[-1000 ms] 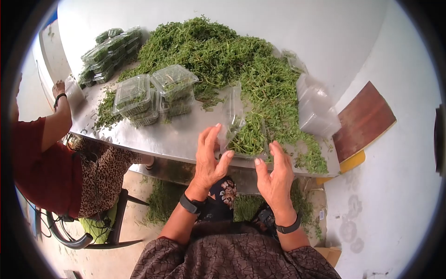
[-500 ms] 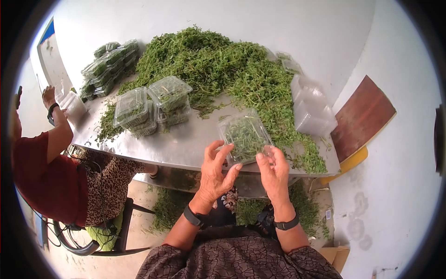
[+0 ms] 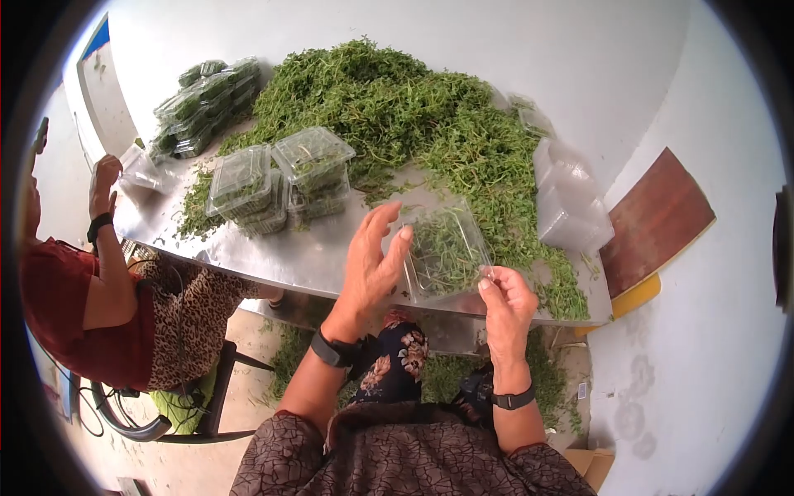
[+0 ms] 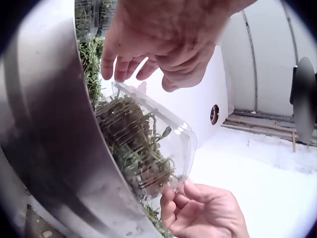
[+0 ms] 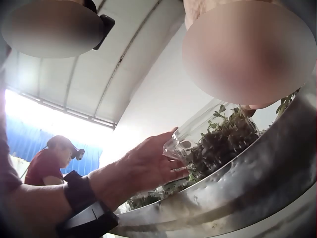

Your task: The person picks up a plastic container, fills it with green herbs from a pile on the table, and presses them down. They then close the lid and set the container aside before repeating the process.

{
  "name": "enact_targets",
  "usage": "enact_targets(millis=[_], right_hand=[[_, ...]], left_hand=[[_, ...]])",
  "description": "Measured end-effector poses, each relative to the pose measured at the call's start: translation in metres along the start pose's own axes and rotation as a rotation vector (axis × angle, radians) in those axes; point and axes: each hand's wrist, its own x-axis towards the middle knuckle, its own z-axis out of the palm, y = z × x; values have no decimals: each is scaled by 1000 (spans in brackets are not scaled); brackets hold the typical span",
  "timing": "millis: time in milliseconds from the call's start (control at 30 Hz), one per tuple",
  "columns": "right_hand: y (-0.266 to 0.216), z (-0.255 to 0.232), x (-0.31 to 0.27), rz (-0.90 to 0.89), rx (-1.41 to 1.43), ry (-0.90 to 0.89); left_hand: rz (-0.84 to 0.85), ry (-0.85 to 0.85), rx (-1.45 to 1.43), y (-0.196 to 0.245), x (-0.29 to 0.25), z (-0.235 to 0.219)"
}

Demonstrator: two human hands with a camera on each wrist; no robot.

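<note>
I can read no words, numbers, brands or signs anywhere; the small, white, rectangular patch (image 3: 581,390) below the right end of the silver metal tabletop (image 3: 310,258) is too tiny for me to decipher.

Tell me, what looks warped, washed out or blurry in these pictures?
Head view: the steel table shows glare, and its near edge bows, seemingly from the wide lens; left wrist view: the wall behind the clear box washes out to near white; right wrist view: two oval patches are heavily blurred, and the greens look dark.
</note>
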Motion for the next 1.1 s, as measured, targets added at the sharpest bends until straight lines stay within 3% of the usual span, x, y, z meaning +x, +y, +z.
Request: enact_targets(millis=[33,300,467,533,733,867,933,1100], right_hand=[[-3,0,-1,0,-3,-3],[-17,-3,-5,-149,-153,-87],[-15,-2,-6,-135,-102,-101],[-13,-2,-7,-110,-94,-119],[-9,-6,-7,-45,-1,-132],[-12,-13,-17,0,-10,-171],[-16,-18,-25,29,-27,-206],[-33,-28,-50,-3,-47,-321]], left_hand=[[-147,-50,-115,2,3,-1],[-276,-201,-139,-4,15,-13],[-263,-228,-62,11,23,-26],[-349,-317,31,15,25,-29],[-266,-272,-306,10,15,-31],[-416,-363,-244,30,0,-44],[-295,-318,-184,33,-17,-44],[-283,-236,-243,55,-58,-59]])
